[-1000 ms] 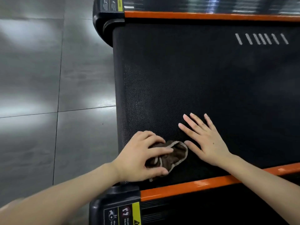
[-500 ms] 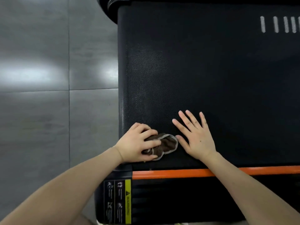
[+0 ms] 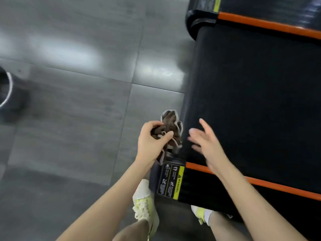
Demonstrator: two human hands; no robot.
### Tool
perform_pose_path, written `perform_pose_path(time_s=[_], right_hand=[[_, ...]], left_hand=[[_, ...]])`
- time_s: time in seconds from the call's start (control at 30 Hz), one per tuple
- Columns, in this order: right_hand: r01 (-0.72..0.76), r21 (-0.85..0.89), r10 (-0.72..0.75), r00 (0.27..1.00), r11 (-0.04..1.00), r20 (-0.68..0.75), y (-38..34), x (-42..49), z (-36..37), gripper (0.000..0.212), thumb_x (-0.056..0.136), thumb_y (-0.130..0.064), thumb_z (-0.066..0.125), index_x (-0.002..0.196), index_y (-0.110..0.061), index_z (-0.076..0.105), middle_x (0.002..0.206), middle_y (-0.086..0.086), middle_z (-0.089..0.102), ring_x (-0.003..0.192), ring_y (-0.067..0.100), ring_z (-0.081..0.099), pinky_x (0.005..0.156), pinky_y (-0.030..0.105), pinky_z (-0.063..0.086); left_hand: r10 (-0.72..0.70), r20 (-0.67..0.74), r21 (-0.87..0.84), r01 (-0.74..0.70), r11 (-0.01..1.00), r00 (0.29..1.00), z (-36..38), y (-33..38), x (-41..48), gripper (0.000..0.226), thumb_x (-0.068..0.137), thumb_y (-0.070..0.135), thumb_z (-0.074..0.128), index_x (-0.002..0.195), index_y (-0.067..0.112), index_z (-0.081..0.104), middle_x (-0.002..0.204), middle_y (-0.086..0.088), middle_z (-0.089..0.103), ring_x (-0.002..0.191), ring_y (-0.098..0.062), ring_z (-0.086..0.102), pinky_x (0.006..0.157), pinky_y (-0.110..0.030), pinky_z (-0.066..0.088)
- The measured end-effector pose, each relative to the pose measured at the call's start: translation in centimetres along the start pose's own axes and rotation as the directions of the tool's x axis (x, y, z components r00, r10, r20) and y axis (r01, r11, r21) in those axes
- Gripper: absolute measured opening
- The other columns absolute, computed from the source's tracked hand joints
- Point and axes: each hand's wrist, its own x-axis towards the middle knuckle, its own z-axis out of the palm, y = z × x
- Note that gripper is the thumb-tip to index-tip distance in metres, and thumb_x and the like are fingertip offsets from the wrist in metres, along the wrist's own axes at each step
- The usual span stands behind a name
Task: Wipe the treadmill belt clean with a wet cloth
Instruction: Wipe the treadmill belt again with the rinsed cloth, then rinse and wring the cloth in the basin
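Observation:
The black treadmill belt (image 3: 251,94) fills the right of the head view, with orange side rails (image 3: 260,183) along its near and far edges. My left hand (image 3: 152,143) grips a crumpled brown cloth (image 3: 171,124) with a pale hem, lifted off the belt beside its rear end, above the floor and the treadmill's corner. My right hand (image 3: 206,141) hovers over the belt's near corner with its fingers spread and blurred, holding nothing.
Grey floor tiles (image 3: 78,101) spread out to the left. A round dark container with a metal rim (image 3: 7,91) sits at the left edge. My two pale yellow-white shoes (image 3: 145,206) stand by the treadmill's corner with its yellow warning label (image 3: 171,181).
My left hand has lifted the cloth off the belt and drawn it past the rear end. My right hand has come up off the belt. My view has swung left and back.

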Motion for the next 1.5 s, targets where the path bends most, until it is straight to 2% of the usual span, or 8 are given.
perform_pose_path(time_s=[0.13, 0.23, 0.37, 0.6, 0.87, 1.07, 1.23, 1.5], right_hand=[[-0.103, 0.09, 0.087, 0.982, 0.991, 0.165, -3.5, -4.7, 9.3, 0.067, 0.089, -0.014, 0.064, 0.146, -0.023, 0.03, 0.108, 0.006, 0.07, 0.1, 0.02, 0.067, 0.089, 0.036, 0.054], [0.034, -0.061, -0.026, 0.99, 0.998, 0.138, -5.8, -7.2, 14.1, 0.043, 0.09, -0.004, 0.061, 0.131, -0.013, 0.051, 0.1, 0.004, 0.07, 0.086, 0.005, 0.068, 0.071, 0.017, 0.054], [0.194, -0.303, -0.148, 0.974, 0.933, 0.169, -8.6, -9.3, 18.8, 0.03, 0.089, 0.001, 0.059, 0.114, -0.016, 0.061, 0.095, 0.003, 0.069, 0.088, 0.011, 0.067, 0.078, 0.021, 0.055], [0.496, -0.73, -0.376, 0.861, 0.47, 0.343, -14.0, -12.1, 25.0, 0.037, 0.09, -0.014, 0.058, 0.126, -0.023, 0.057, 0.104, -0.005, 0.068, 0.1, 0.017, 0.058, 0.091, 0.029, 0.035], [0.655, -0.692, -0.448, 0.739, 0.304, 0.502, -17.0, -13.9, 38.5, 0.037, 0.088, -0.011, 0.06, 0.123, -0.023, 0.059, 0.099, -0.002, 0.071, 0.095, 0.019, 0.063, 0.092, 0.029, 0.03], [0.584, -0.699, -0.442, 0.799, 0.413, 0.407, -16.9, -13.8, 51.9, 0.036, 0.085, -0.011, 0.062, 0.119, -0.024, 0.059, 0.093, -0.007, 0.07, 0.091, 0.019, 0.063, 0.095, 0.036, 0.038], [0.533, -0.644, -0.393, 0.844, 0.549, 0.364, -16.7, -11.7, 64.6, 0.03, 0.084, -0.01, 0.064, 0.111, -0.023, 0.063, 0.087, -0.006, 0.068, 0.092, 0.02, 0.062, 0.083, 0.026, 0.039], [0.577, -0.719, -0.303, 0.816, 0.388, 0.492, -16.4, -3.2, 78.6, 0.029, 0.085, -0.009, 0.058, 0.108, -0.025, 0.065, 0.098, -0.002, 0.071, 0.098, 0.025, 0.062, 0.085, 0.032, 0.043]], left_hand=[[-0.163, -0.062, -0.188, 0.149, 0.971, 0.985, -7.5, 4.0, -2.4, 0.034, 0.071, 0.009, 0.079, 0.094, 0.025, 0.06, 0.106, -0.009, 0.066, 0.099, -0.024, 0.063, 0.091, -0.047, 0.05], [-0.209, -0.073, -0.307, 0.177, 0.935, 0.975, -13.5, 6.4, -3.8, 0.038, 0.074, -0.004, 0.075, 0.1, 0.02, 0.061, 0.111, -0.01, 0.066, 0.104, -0.023, 0.063, 0.094, -0.041, 0.05], [-0.273, -0.146, -0.46, 0.179, 0.87, 0.951, -20.9, 8.6, -5.8, 0.045, 0.074, -0.013, 0.069, 0.104, 0.019, 0.061, 0.101, -0.005, 0.068, 0.088, -0.015, 0.068, 0.076, -0.027, 0.054], [-0.432, -0.407, -0.616, 0.107, 0.781, 0.805, -32.8, 9.3, -8.4, 0.045, 0.077, -0.015, 0.064, 0.109, 0.015, 0.056, 0.102, -0.013, 0.06, 0.08, -0.019, 0.063, 0.072, -0.026, 0.055], [-0.388, -0.573, -0.399, 0.167, 0.901, 0.722, -46.4, 7.6, -8.3, 0.058, 0.07, -0.001, 0.078, 0.109, 0.034, 0.052, 0.118, -0.016, 0.056, 0.107, -0.028, 0.059, 0.093, -0.04, 0.05], [-0.251, -0.662, -0.043, 0.3, 0.953, 0.706, -57.6, 5.9, -4.6, 0.073, 0.071, 0.007, 0.078, 0.134, 0.018, 0.044, 0.114, -0.011, 0.055, 0.109, -0.02, 0.053, 0.093, -0.027, 0.04], [-0.177, -0.651, 0.115, 0.326, 0.938, 0.738, -66.6, 3.4, 1.4, 0.051, 0.082, 0.019, 0.07, 0.129, 0.015, 0.051, 0.118, -0.01, 0.053, 0.108, -0.02, 0.052, 0.087, -0.024, 0.036], [-0.239, -0.584, 0.126, 0.378, 0.917, 0.776, -76.7, 0.0, 10.5, 0.018, 0.09, 0.016, 0.056, 0.105, 0.015, 0.065, 0.107, -0.001, 0.058, 0.101, -0.016, 0.057, 0.083, -0.024, 0.038]])
